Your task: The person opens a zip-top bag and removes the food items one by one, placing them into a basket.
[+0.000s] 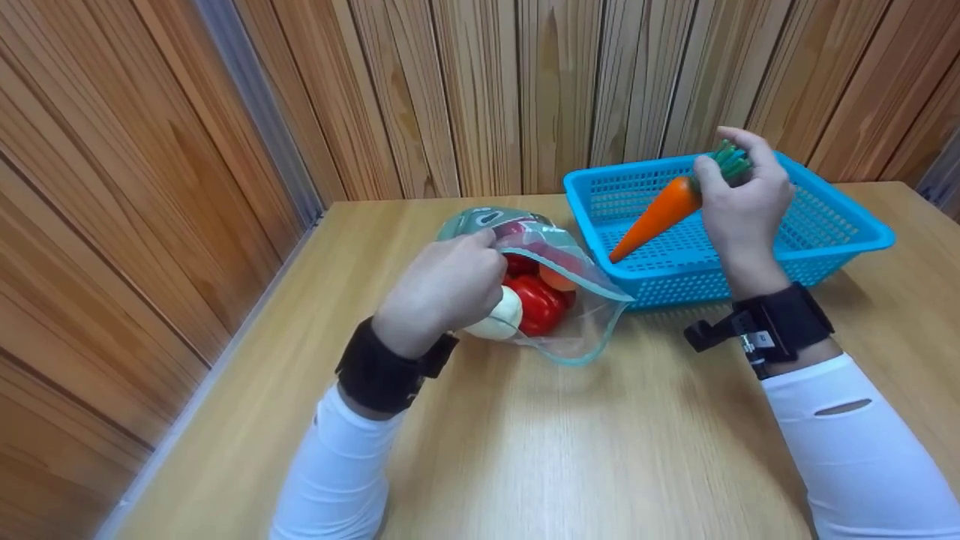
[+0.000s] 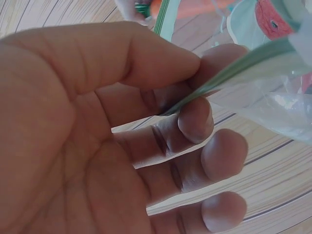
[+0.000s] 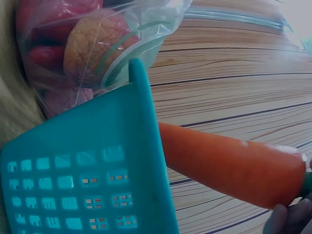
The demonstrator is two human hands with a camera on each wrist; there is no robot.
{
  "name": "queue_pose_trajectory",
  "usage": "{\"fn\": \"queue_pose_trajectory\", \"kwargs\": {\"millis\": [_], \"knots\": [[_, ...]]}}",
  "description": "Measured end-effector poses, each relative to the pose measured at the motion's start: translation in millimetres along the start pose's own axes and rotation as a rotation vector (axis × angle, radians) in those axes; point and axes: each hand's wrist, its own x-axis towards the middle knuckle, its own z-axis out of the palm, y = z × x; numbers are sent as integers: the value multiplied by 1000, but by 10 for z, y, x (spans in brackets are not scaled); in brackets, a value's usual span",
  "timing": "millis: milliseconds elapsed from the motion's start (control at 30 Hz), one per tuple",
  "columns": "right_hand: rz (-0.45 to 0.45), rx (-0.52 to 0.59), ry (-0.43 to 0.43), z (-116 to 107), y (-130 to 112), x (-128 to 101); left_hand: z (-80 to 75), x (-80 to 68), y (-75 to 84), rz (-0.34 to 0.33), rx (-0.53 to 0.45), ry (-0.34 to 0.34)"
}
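My right hand (image 1: 746, 199) grips an orange carrot (image 1: 660, 216) by its green stem end, over the blue basket (image 1: 832, 251). The carrot slants, its tip down near the basket's left rim. My left hand (image 1: 446, 281) pinches the rim of a clear zip bag (image 1: 589, 326) between thumb and index finger; the other fingers show loosely bent in the left wrist view. Inside the bag are a red bell pepper (image 1: 538, 304), a white roundish item (image 1: 501, 315) and an orange-tan roundish item (image 3: 95, 46). The bag's mouth gapes toward the basket.
The bag lies on a light wooden table (image 1: 570, 450), against the left side of the basket. A wood-plank wall (image 1: 480, 97) stands behind, and another panelled wall (image 1: 112, 187) rises on the left.
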Motion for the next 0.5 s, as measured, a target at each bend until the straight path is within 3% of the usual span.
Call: {"fn": "queue_pose_trajectory", "kwargs": {"millis": [200, 500], "knots": [[55, -51, -70, -13, 41, 40, -8, 8, -3, 0, 2, -3], [34, -130, -82, 37, 101, 28, -9, 11, 2, -2, 11, -5]]}}
